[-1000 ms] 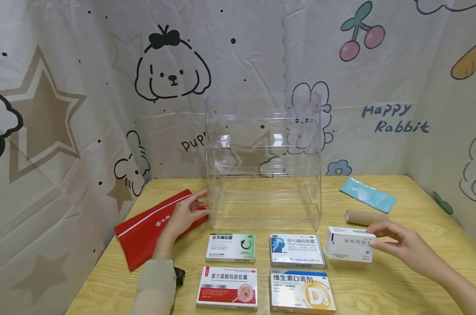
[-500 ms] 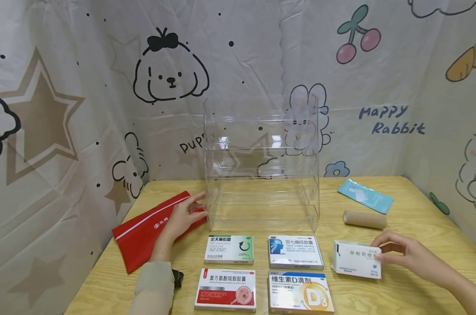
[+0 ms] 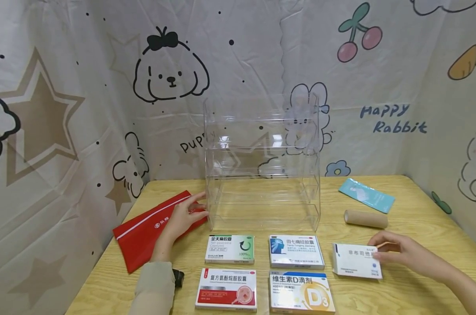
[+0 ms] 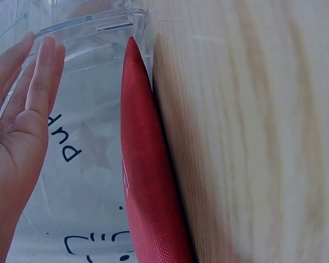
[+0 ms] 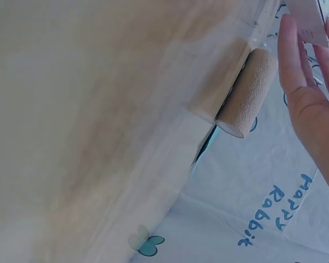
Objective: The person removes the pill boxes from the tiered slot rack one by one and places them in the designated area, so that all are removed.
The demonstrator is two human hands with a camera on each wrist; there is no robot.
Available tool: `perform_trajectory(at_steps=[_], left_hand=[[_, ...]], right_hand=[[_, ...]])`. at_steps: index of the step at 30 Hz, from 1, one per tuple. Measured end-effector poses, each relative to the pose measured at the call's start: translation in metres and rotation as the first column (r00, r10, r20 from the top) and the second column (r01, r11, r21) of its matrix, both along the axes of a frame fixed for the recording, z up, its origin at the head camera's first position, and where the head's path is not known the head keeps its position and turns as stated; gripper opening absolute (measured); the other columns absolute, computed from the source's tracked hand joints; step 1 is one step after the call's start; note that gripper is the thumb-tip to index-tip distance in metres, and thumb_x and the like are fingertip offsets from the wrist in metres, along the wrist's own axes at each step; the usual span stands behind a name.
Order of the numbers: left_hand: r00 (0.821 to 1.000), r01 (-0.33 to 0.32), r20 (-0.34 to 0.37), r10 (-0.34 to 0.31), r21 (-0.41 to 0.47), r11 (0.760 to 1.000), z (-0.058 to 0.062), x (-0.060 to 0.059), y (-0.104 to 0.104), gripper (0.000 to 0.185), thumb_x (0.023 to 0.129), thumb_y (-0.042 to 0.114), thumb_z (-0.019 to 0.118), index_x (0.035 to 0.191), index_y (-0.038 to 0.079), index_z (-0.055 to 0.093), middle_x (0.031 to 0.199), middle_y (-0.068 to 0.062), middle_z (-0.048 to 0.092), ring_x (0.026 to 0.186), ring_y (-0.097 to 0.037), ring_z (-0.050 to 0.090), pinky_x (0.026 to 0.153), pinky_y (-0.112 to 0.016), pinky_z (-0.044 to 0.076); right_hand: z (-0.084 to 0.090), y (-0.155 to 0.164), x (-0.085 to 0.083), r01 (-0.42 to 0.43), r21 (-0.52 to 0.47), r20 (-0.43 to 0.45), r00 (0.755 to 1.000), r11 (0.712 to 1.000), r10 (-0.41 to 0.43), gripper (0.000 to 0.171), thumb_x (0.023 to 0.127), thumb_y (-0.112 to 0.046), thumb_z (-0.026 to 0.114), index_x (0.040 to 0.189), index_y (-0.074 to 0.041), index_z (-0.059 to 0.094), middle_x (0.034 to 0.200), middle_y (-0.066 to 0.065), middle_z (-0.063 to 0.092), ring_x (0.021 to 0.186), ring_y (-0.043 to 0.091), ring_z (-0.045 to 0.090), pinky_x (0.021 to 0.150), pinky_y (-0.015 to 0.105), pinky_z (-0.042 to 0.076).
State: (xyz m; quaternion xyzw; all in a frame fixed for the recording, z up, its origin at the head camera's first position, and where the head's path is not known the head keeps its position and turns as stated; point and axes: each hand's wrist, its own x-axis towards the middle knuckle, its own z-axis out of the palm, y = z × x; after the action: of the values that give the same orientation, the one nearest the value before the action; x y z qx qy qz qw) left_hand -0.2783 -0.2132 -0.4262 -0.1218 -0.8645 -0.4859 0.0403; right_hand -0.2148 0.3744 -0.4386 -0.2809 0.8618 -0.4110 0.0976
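Observation:
My right hand (image 3: 373, 251) pinches the right end of a white medicine box (image 3: 354, 261) that lies flat on the wooden table (image 3: 419, 205) at the right of the front rows. In the right wrist view the fingers (image 5: 312, 82) reach up to a corner of the box (image 5: 307, 22). My left hand (image 3: 196, 206) rests with straight fingers on a red pouch (image 3: 143, 232) and touches the left wall of a clear acrylic shelf rack (image 3: 261, 175). The left wrist view shows the open palm (image 4: 22, 109) beside the rack (image 4: 88, 33) and pouch (image 4: 145, 181).
Four more medicine boxes lie flat in front of the rack: a green-white one (image 3: 230, 248), a blue-white one (image 3: 296, 250), a red-white one (image 3: 227, 288) and a yellow D3 one (image 3: 302, 297). A cardboard tube (image 3: 365, 218) and teal packet (image 3: 365, 195) lie at the back right. Printed curtains enclose the table.
My right hand brought the white box down from the air, stood it on the table, and laid it flat. The left hand stayed on the pouch by the rack.

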Motion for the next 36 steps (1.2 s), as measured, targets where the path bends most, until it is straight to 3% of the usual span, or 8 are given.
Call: perform_trajectory(at_steps=[10, 16, 26, 36], left_hand=[[1.0, -0.01, 0.0, 0.01, -0.007, 1.0, 0.0, 0.001, 0.0, 0.064, 0.086, 0.012, 0.074, 0.145, 0.011, 0.048, 0.138, -0.016, 0.058, 0.117, -0.034, 0.064, 0.094, -0.035, 0.057], [1.0, -0.012, 0.0, 0.012, -0.009, 1.0, 0.0, 0.003, 0.001, 0.064, 0.086, 0.011, 0.074, 0.144, 0.011, 0.048, 0.138, -0.016, 0.059, 0.116, -0.034, 0.065, 0.095, -0.037, 0.056], [1.0, -0.008, -0.009, 0.008, -0.01, 1.0, -0.001, 0.003, 0.0, 0.063, 0.085, 0.011, 0.074, 0.144, 0.01, 0.049, 0.139, -0.017, 0.058, 0.117, -0.036, 0.064, 0.096, -0.038, 0.056], [1.0, -0.013, -0.007, 0.013, -0.009, 1.0, 0.003, 0.003, 0.002, 0.063, 0.085, 0.009, 0.074, 0.144, 0.009, 0.049, 0.137, -0.017, 0.059, 0.117, -0.037, 0.064, 0.097, -0.043, 0.054]], right_hand=[[-0.006, -0.001, -0.011, -0.044, 0.055, 0.021, 0.999, 0.998, 0.043, 0.018, 0.099, -0.006, 0.053, 0.115, 0.001, 0.061, 0.107, -0.022, 0.063, 0.096, -0.013, 0.057, 0.071, 0.018, 0.054], [-0.009, 0.0, -0.014, -0.053, 0.054, 0.076, 0.996, 0.997, 0.049, 0.021, 0.101, -0.007, 0.051, 0.117, 0.003, 0.059, 0.108, -0.023, 0.064, 0.097, -0.014, 0.057, 0.072, 0.018, 0.054], [-0.009, -0.003, -0.015, -0.057, 0.041, 0.083, 0.995, 0.998, 0.053, 0.021, 0.1, -0.008, 0.053, 0.115, 0.004, 0.06, 0.107, -0.024, 0.062, 0.095, -0.012, 0.058, 0.071, 0.019, 0.055], [-0.006, -0.004, -0.014, 0.002, 0.069, 0.071, 0.997, 0.998, -0.006, 0.023, 0.1, -0.012, 0.054, 0.115, 0.004, 0.06, 0.105, -0.02, 0.063, 0.091, -0.01, 0.059, 0.068, 0.021, 0.056]])
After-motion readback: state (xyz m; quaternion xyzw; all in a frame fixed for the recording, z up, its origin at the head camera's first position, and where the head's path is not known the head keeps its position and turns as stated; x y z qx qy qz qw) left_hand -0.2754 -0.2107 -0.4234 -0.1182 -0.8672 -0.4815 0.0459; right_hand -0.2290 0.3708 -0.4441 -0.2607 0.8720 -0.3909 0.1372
